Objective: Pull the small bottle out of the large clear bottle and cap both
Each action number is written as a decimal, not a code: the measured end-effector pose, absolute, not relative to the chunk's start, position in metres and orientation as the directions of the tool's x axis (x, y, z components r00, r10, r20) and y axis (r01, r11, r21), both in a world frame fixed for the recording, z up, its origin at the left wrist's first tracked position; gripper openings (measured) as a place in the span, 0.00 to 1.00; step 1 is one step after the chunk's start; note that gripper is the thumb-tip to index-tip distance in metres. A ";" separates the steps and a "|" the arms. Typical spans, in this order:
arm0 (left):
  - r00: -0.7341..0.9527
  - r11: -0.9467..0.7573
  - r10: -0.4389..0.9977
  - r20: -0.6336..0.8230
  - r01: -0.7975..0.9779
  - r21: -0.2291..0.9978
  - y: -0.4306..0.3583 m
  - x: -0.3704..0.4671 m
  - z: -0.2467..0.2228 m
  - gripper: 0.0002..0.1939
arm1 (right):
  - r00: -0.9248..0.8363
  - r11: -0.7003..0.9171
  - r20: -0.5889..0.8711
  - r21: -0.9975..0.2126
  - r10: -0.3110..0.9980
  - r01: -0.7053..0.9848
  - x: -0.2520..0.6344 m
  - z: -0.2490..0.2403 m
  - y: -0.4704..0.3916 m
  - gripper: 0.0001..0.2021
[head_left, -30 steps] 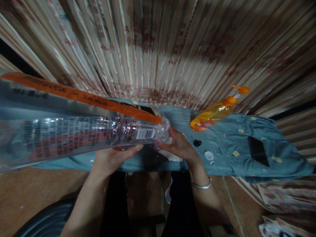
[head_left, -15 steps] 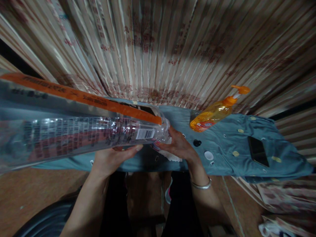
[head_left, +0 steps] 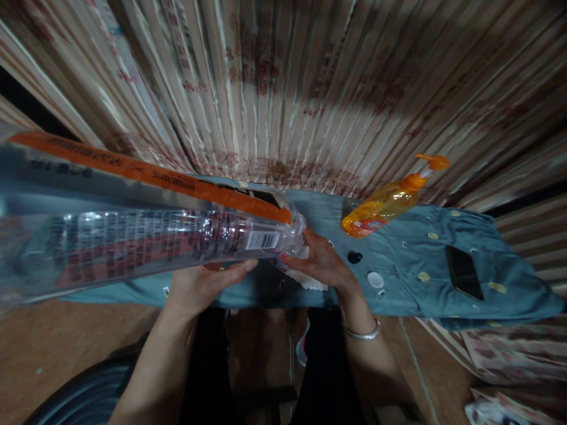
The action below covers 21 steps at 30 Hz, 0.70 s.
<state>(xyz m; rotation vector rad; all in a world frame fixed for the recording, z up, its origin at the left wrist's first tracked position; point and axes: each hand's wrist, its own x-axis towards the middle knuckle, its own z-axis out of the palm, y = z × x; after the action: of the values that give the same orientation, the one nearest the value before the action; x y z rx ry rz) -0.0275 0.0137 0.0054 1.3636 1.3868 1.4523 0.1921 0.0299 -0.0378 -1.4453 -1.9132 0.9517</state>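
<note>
A: What do the 2 hands have?

B: The left hand (head_left: 199,285) cups the underside of a clear plastic bottle (head_left: 146,245), fingers loosely curled. The right hand (head_left: 319,261) presses at its far end, fingers half bent over a white cloth (head_left: 312,282).

A: Where is the bottle?

B: On its side above the blue-covered table (head_left: 398,283), near an orange dish-soap pump bottle (head_left: 385,203), a phone (head_left: 464,271) and a white cap (head_left: 375,279).
</note>
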 end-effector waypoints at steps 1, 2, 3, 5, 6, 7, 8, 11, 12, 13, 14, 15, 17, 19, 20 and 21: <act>-0.200 -0.174 0.959 0.203 0.156 0.972 0.013 -0.027 0.006 0.15 | -0.265 0.165 0.009 -0.804 0.964 0.572 0.192 -0.038 0.030 0.28; -0.201 -0.163 0.961 0.190 0.143 0.976 0.013 -0.027 0.006 0.15 | -0.264 0.162 0.007 -0.803 0.965 0.574 0.192 -0.038 0.030 0.28; -0.205 -0.150 0.963 0.175 0.134 0.980 0.013 -0.026 0.006 0.15 | -0.262 0.161 0.006 -0.801 0.965 0.576 0.192 -0.038 0.030 0.28; -0.209 -0.136 0.965 0.159 0.121 0.983 0.012 -0.026 0.005 0.16 | -0.262 0.165 0.008 -0.796 0.965 0.582 0.192 -0.038 0.030 0.28; -0.202 -0.135 0.967 0.156 0.116 0.984 0.012 -0.026 0.004 0.17 | -0.263 0.168 0.010 -0.793 0.965 0.585 0.192 -0.038 0.030 0.28; -0.196 -0.137 0.968 0.156 0.107 0.985 0.012 -0.026 0.003 0.17 | -0.265 0.173 0.014 -0.789 0.964 0.589 0.192 -0.038 0.030 0.27; -0.191 -0.136 0.970 0.153 0.097 0.986 0.012 -0.026 0.003 0.18 | -0.268 0.179 0.019 -0.787 0.963 0.591 0.192 -0.038 0.030 0.27; -0.184 -0.120 0.974 0.134 0.084 0.989 0.013 -0.026 0.002 0.18 | -0.268 0.191 0.033 -0.783 0.963 0.592 0.192 -0.038 0.031 0.28; -0.183 -0.114 0.975 0.127 0.082 0.990 0.013 -0.027 0.002 0.17 | -0.266 0.192 0.035 -0.784 0.963 0.590 0.192 -0.039 0.031 0.28; -0.184 -0.107 0.976 0.120 0.077 0.991 0.013 -0.027 0.003 0.17 | -0.266 0.189 0.033 -0.785 0.963 0.590 0.192 -0.039 0.031 0.28; -0.182 -0.099 0.977 0.110 0.069 0.993 0.013 -0.027 0.003 0.17 | -0.264 0.186 0.031 -0.786 0.964 0.589 0.193 -0.040 0.031 0.28; -0.182 -0.094 0.978 0.103 0.058 0.994 0.013 -0.027 0.003 0.18 | -0.264 0.186 0.031 -0.788 0.964 0.587 0.193 -0.040 0.032 0.28; -0.187 -0.090 0.978 0.096 0.041 0.995 0.013 -0.028 0.002 0.18 | -0.266 0.192 0.040 -0.793 0.963 0.578 0.193 -0.041 0.032 0.28; -0.181 -0.099 0.978 0.106 0.044 0.994 0.013 -0.028 0.001 0.17 | -0.272 0.200 0.046 -0.796 0.961 0.571 0.193 -0.041 0.032 0.28; -0.171 -0.107 0.979 0.113 0.048 0.993 0.013 -0.029 0.000 0.17 | -0.271 0.200 0.047 -0.796 0.961 0.572 0.193 -0.041 0.031 0.27; -0.159 -0.113 0.980 0.120 0.048 0.992 0.013 -0.029 0.000 0.17 | -0.268 0.196 0.043 -0.794 0.962 0.575 0.192 -0.041 0.031 0.27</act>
<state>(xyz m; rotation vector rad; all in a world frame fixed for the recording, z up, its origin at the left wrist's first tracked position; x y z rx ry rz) -0.0288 0.0127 -0.0001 1.2443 1.3003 1.3984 0.1925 0.0312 -0.0412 -1.4299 -1.9257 0.9138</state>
